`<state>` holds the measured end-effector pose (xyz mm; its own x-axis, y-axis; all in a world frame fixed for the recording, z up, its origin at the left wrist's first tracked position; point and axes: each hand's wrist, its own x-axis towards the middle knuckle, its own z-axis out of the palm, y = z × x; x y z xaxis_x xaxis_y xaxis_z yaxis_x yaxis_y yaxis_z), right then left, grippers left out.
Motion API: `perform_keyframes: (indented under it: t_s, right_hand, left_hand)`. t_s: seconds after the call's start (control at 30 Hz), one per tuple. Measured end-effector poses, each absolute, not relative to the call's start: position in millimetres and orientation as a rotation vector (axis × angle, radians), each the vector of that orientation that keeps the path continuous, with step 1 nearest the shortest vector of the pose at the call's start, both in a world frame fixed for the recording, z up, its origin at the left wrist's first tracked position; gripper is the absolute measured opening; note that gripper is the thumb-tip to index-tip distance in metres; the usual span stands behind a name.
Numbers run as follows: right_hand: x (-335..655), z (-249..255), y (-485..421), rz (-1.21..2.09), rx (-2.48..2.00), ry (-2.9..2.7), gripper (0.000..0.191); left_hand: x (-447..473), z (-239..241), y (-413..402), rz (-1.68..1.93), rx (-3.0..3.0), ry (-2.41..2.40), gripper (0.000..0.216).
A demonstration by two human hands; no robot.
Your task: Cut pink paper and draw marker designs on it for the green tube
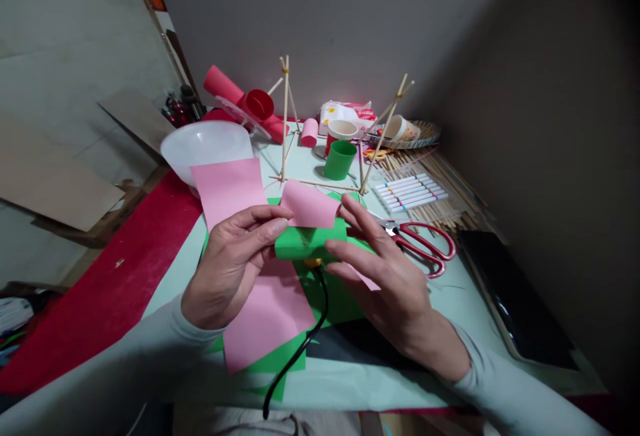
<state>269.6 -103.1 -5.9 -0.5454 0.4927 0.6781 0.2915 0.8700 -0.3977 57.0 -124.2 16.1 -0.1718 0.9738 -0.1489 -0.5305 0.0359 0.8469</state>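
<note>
A curled piece of pink paper (311,204) stands against a rolled green paper tube (305,243) above the table. My left hand (233,256) is closed, thumb and forefinger pinching the pink paper's left edge beside the tube's end. Around the tube's right end are the fingers of my right hand (387,273), spaced apart and touching it front and back. Below, pink sheets (267,319) and green sheets (345,299) overlap. A black cable (320,309) with a yellow end runs beneath the tube. Red-handled scissors (420,239) lie right of my right hand.
Stick frames (286,123) stand behind my hands, near a green paper cup shape (341,161) and a paper cup (343,129). A white bowl (207,146) is at left. Markers (411,192), loose sticks (465,199) and a black tablet-like device (515,296) lie at right.
</note>
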Motion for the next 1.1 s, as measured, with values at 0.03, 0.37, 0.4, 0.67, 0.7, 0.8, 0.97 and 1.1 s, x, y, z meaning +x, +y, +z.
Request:
perform_keyframes:
  t_s: [0.03, 0.37, 0.4, 0.67, 0.7, 0.8, 0.97, 1.1]
  right_hand:
    - [269.7, -5.5, -102.4, 0.327, -0.551, -2.186, 0.064]
    - [272.2, -3.4, -92.3, 0.673, -0.747, -2.063, 0.074]
    - [271.0, -4.9, -92.3, 0.724, -0.743, -2.039, 0.070]
    - [264.2, -11.2, -97.0, 0.496, -0.612, -2.020, 0.048]
    - [264.5, -10.6, -96.6, 0.478, -0.611, -2.040, 0.043]
    - [265.5, -8.6, -95.2, 0.507, -0.644, -2.046, 0.036]
    - [265.5, -7.6, -94.7, 0.613, -0.721, -2.011, 0.035]
    - [266.4, -7.3, -94.9, 0.519, -0.705, -1.985, 0.022]
  left_hand:
    - [56.7, 16.1, -124.1, 1.482, 0.601, 0.972, 0.017]
    - [49.7, 19.9, -121.7, 1.431, 0.537, 0.952, 0.022]
    - [49.6, 20.3, -121.4, 1.441, 0.523, 0.952, 0.025]
    - [47.0, 20.0, -117.0, 1.449, 0.388, 0.928, 0.033]
    - [46.4, 19.6, -116.3, 1.450, 0.381, 0.930, 0.033]
    - [45.3, 19.0, -115.0, 1.453, 0.373, 0.931, 0.034]
    - [44.4, 18.5, -115.4, 1.438, 0.369, 0.935, 0.036]
    - [42.9, 17.0, -116.8, 1.432, 0.371, 0.931, 0.034]
